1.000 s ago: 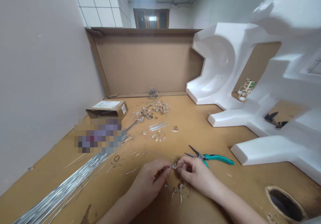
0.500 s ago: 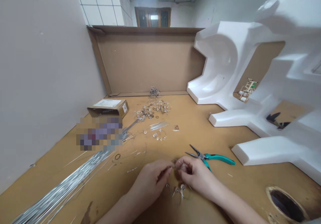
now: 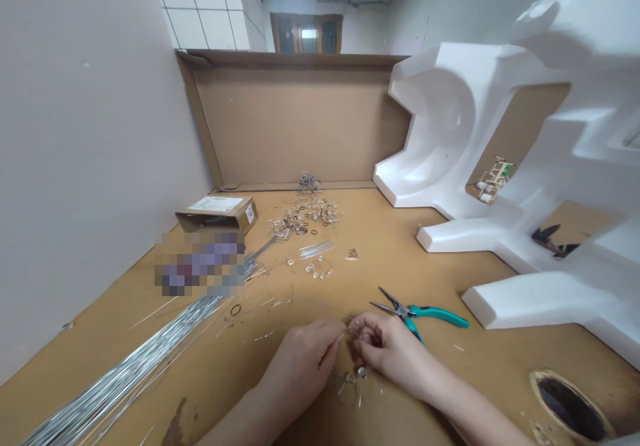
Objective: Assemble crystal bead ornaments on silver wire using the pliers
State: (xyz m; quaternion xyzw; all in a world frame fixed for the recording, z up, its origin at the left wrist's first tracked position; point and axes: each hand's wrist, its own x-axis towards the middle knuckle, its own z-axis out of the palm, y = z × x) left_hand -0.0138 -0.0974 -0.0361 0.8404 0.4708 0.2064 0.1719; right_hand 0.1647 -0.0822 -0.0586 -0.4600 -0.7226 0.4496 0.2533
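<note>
My left hand is closed in a pinch at the lower middle of the view, its fingertips almost meeting those of my right hand. A thin wire shows at the right fingertips, and both hands seem to grip it; its exact run between them is too fine to follow. Below the fingers hang or lie small shiny round pieces with curved wire ends; whether they join the held wire I cannot tell. Beside my right hand lie long-nose pliers with teal handles, jaws apart.
A bundle of straight metal wires runs along the left. Behind it stands a small cardboard box. Loose rings and wire pieces cover the back middle. White foam packing borders the right, near a round hole in the tabletop.
My hands stay nearly in place, with the fingers shifting slightly around the wire. The small round pieces below them have swung a little.
</note>
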